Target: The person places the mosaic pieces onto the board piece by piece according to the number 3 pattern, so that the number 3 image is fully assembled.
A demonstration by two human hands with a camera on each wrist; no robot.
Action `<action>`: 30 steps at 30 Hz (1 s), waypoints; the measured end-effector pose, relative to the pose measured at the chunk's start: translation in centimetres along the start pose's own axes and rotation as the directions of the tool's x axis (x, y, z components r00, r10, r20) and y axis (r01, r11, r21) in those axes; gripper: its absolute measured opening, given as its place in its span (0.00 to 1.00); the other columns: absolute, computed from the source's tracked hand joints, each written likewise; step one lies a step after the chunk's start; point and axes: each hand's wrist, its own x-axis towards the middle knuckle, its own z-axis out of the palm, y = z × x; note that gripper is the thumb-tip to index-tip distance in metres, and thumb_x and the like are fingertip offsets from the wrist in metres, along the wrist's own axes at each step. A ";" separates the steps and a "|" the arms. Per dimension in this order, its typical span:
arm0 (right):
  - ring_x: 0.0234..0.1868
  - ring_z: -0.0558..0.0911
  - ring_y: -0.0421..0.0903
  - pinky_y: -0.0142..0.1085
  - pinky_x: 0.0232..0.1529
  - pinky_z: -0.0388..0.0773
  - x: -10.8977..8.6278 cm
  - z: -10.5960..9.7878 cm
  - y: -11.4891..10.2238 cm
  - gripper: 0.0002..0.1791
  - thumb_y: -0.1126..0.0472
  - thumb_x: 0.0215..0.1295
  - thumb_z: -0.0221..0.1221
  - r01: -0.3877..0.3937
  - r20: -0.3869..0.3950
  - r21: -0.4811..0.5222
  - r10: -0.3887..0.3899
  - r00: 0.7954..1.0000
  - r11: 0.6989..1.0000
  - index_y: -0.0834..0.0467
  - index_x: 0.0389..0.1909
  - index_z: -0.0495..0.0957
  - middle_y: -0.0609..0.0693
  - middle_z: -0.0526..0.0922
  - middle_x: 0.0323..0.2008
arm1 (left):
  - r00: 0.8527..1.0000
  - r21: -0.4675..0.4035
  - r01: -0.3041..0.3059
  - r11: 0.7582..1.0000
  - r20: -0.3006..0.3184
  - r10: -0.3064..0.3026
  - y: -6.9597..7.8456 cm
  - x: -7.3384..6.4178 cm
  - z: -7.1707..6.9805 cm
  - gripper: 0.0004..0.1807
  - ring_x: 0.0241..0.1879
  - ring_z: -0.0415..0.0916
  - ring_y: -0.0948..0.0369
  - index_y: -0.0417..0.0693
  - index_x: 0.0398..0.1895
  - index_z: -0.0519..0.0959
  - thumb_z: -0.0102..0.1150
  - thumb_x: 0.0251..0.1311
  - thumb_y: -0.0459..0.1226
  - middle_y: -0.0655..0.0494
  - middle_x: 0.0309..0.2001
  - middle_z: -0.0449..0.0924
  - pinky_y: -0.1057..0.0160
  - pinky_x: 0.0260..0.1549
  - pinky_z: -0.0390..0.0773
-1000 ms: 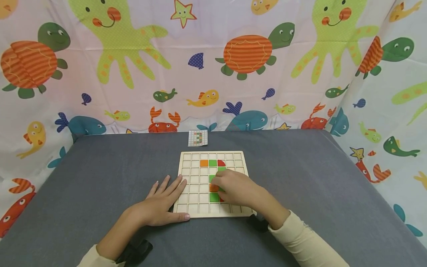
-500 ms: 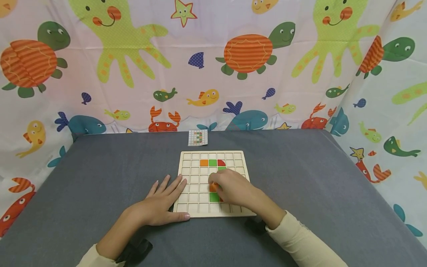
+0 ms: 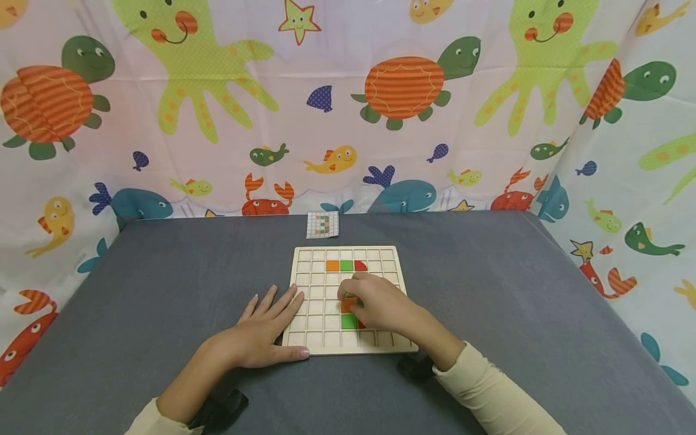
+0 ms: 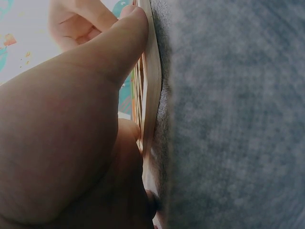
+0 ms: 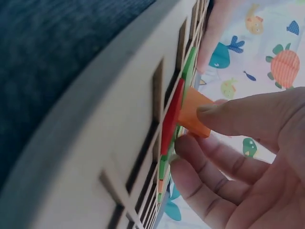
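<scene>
A wooden grid board (image 3: 315, 342) lies on the grey cloth, with colored tiles in some cells. My right hand (image 3: 380, 302) is over its middle. In the right wrist view, thumb and fingers pinch an orange tile (image 5: 193, 113), tilted up from the board beside a red tile (image 5: 172, 117) and a green tile (image 5: 189, 67). My left hand (image 3: 263, 335) rests flat with spread fingers on the board's left edge, thumb along the near edge. Farther up sit an orange square (image 3: 332, 266), a green square (image 3: 346, 266) and a red rounded piece (image 3: 360, 266). My right hand hides other cells.
Behind the board lies a small printed card (image 3: 322, 225) with a colored grid pattern. A curtain (image 3: 337, 133) with sea animals hangs along the back and right side of the grey table (image 3: 163, 284).
The right hand's fingertips have shifted slightly left over the orange tile, covering more of the green tile beyond it. My left hand and the board have stayed in place.
</scene>
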 end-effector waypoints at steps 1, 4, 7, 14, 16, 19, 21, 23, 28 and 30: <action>0.31 0.75 0.42 0.35 0.31 0.74 0.0 0.0 0.0 0.13 0.75 0.58 0.63 0.001 0.000 0.007 -0.001 1.000 1.000 0.54 0.37 0.84 0.44 0.80 0.33 | 1.000 0.007 0.008 1.000 0.002 -0.008 0.0 0.0 0.0 0.60 0.78 0.26 0.45 0.56 0.82 0.44 0.52 0.54 0.75 0.58 0.81 0.35 0.36 0.69 0.29; 0.29 0.75 0.41 0.34 0.31 0.74 0.1 0.0 0.2 0.13 0.75 0.59 0.61 0.015 -0.017 0.036 -0.014 1.000 0.999 0.54 0.36 0.84 0.42 0.81 0.30 | 0.999 0.027 0.030 0.999 0.011 -0.031 0.1 0.1 0.1 0.60 0.78 0.26 0.48 0.58 0.82 0.43 0.51 0.53 0.76 0.61 0.81 0.34 0.38 0.70 0.29; 0.29 0.75 0.39 0.34 0.32 0.75 0.2 -0.1 0.3 0.11 0.74 0.62 0.63 0.016 -0.035 0.076 -0.013 0.999 0.997 0.54 0.35 0.84 0.40 0.80 0.28 | 1.000 0.014 0.008 1.000 0.007 -0.008 0.3 0.0 -0.2 0.60 0.78 0.27 0.45 0.54 0.82 0.45 0.53 0.55 0.74 0.56 0.81 0.36 0.36 0.69 0.30; 0.32 0.77 0.38 0.34 0.36 0.78 0.3 0.0 -0.3 0.08 0.72 0.62 0.66 0.030 -0.022 0.179 -0.026 0.999 0.983 0.56 0.34 0.84 0.41 0.82 0.29 | 1.000 0.005 -0.003 1.000 0.008 0.003 0.4 0.0 -0.4 0.60 0.78 0.28 0.44 0.52 0.82 0.46 0.55 0.55 0.73 0.54 0.81 0.37 0.35 0.69 0.30; 0.31 0.77 0.38 0.33 0.36 0.77 0.3 0.2 -0.6 0.07 0.72 0.62 0.66 0.050 -0.017 0.175 -0.048 0.999 0.983 0.56 0.34 0.84 0.42 0.82 0.29 | 1.000 0.019 0.010 1.000 0.003 -0.010 0.2 0.1 -0.1 0.60 0.78 0.27 0.46 0.55 0.82 0.45 0.53 0.55 0.74 0.58 0.81 0.35 0.37 0.69 0.29; 0.30 0.76 0.37 0.32 0.34 0.76 0.3 0.5 -1.1 0.07 0.72 0.61 0.67 0.076 -0.018 0.154 -0.074 0.997 0.985 0.56 0.33 0.84 0.42 0.81 0.28 | 1.000 0.023 0.026 0.999 -0.002 -0.026 -0.1 0.1 0.2 0.60 0.78 0.26 0.48 0.58 0.82 0.44 0.52 0.53 0.76 0.61 0.80 0.34 0.38 0.70 0.29; 0.29 0.75 0.37 0.31 0.33 0.75 0.3 0.7 -1.3 0.07 0.72 0.61 0.67 0.084 -0.016 0.131 -0.083 0.996 0.988 0.55 0.33 0.84 0.41 0.80 0.26 | 1.000 0.015 0.013 1.000 -0.015 -0.013 -0.1 0.0 0.2 0.60 0.78 0.27 0.46 0.56 0.82 0.45 0.53 0.53 0.75 0.59 0.81 0.36 0.36 0.69 0.29; 0.28 0.75 0.37 0.30 0.31 0.74 0.4 0.9 -1.5 0.07 0.71 0.61 0.67 0.086 -0.013 0.105 -0.085 0.996 0.991 0.54 0.32 0.84 0.40 0.79 0.26 | 1.000 0.011 0.005 1.000 -0.021 -0.004 -0.1 0.0 0.2 0.60 0.78 0.28 0.45 0.56 0.82 0.45 0.52 0.53 0.75 0.57 0.81 0.37 0.36 0.69 0.29; 0.27 0.75 0.36 0.30 0.31 0.74 0.4 1.2 -1.6 0.06 0.68 0.61 0.68 0.089 -0.013 0.016 -0.089 0.996 0.996 0.53 0.30 0.84 0.39 0.79 0.25 | 1.000 0.010 -0.007 1.000 -0.022 0.007 0.0 -0.1 0.1 0.60 0.78 0.29 0.43 0.52 0.82 0.46 0.53 0.54 0.74 0.54 0.81 0.38 0.34 0.68 0.30; 0.30 0.77 0.37 0.32 0.34 0.76 0.4 1.2 -1.6 0.05 0.68 0.60 0.69 0.112 -0.006 -0.015 -0.112 0.994 0.994 0.54 0.30 0.85 0.40 0.81 0.27 | 1.000 0.005 0.003 1.000 -0.011 -0.003 0.0 -0.1 0.0 0.60 0.78 0.28 0.44 0.54 0.82 0.45 0.53 0.54 0.75 0.55 0.81 0.37 0.35 0.69 0.29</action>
